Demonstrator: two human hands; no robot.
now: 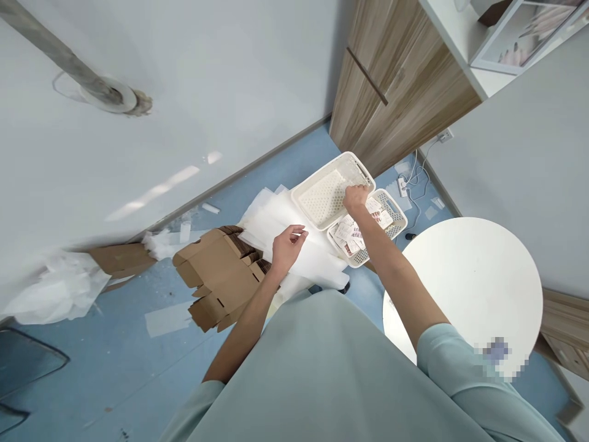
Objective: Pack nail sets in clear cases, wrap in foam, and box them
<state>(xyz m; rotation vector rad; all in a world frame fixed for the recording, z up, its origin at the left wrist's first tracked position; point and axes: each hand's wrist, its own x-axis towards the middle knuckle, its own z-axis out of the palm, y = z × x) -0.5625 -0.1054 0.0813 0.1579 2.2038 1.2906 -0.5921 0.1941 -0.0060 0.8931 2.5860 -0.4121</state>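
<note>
Comprising two bare hands, two cream plastic baskets and packing stock. Right hand (356, 197): fingers curled, at the near right side of the upper basket (323, 197); cannot tell whether they close on its rim. Upper basket: rectangular, perforated base, lying mostly left of and beyond that hand; long axis slanting from the left hand's side outward to the right, far end pointing at the wood-grain cabinet (391, 92). Lower basket (399, 216): just beside the first, nearer the body, partly under the right forearm; long axis roughly parallel. Contents: a heap of printed cards (350, 231), white with small coloured pictures; lettering too small to read. Left hand (288, 247): fingers loosely bent, slack, above the white sheets (317, 258), which fan out around it. Flattened brown cardboard boxes (221, 267): left of the left hand, on blue floor. Round white table (478, 270): right of the right forearm.
</note>
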